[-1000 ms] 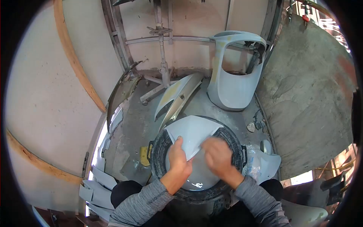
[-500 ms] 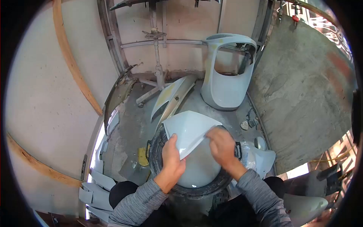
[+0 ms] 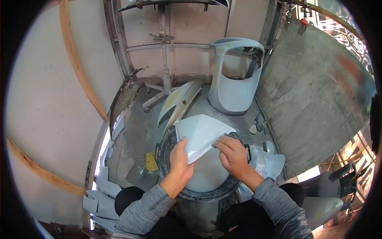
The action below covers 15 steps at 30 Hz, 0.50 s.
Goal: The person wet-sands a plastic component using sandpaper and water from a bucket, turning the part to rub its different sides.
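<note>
From the head cam, the white panel (image 3: pixel 203 133) is up over the black tub (image 3: pixel 203 196), tipped at an angle above the cloudy liquid (image 3: pixel 207 175). As for progress, it looks like mid-job to me: the panel's in hand, not set down, and its face is smooth and a bit shiny. How much has been worked and how much is left, can't really say from here.

Left hand (image 3: pixel 181 161) has the near left edge gripped, thumb on top, fingers mostly hidden underneath. Right hand (image 3: pixel 234 154) is half closed, fingers bent together and touching the right edge. There might be something greyish under those fingertips, but it's too small to tell, so no idea if it's actually gripping anything. A yellow block (image 3: pixel 151 161) sits on the floor just left of the tub.
</note>
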Available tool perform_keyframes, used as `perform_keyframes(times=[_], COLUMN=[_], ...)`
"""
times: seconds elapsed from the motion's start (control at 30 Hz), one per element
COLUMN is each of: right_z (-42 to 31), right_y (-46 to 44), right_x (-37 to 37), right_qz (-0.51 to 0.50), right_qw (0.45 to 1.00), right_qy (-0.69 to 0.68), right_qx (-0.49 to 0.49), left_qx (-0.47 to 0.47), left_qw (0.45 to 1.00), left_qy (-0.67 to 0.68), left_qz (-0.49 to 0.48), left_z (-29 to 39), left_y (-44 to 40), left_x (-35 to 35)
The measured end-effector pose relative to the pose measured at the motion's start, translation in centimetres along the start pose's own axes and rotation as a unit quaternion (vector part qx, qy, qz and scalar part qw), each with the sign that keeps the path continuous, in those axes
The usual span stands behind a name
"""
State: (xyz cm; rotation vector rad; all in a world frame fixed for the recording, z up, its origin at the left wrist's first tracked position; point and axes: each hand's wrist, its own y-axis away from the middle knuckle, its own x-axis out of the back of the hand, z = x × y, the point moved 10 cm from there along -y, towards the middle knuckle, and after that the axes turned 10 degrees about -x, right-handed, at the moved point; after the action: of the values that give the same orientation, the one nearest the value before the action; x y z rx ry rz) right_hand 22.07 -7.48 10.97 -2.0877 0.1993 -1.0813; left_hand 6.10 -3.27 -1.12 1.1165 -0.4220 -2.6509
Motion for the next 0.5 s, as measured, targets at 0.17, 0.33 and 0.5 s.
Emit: perform_keyframes(times=[0.17, 0.33, 0.5], right_z=[1.9, 5.5, 3.1], right_y=[0.2, -0.5, 0.9], right_x=[-0.8, -2.3, -4.8], right_qz=[0.030, 0.041, 0.015], right_qw=[0.999, 0.996, 0.997], right_qy=[-0.004, -0.015, -0.066], right_qx=[-0.018, -0.072, -0.033], left_qx=[-0.004, -0.002, 0.011], left_qw=[1.000, 0.999, 0.997], left_qy=[0.015, 0.020, 0.011], left_qz=[0.010, 0.037, 0.070], left_z=[-0.1, -1.0, -2.3], left_y=[-0.5, -1.1, -3.1], left_x=[0.1, 1.8, 3.3])
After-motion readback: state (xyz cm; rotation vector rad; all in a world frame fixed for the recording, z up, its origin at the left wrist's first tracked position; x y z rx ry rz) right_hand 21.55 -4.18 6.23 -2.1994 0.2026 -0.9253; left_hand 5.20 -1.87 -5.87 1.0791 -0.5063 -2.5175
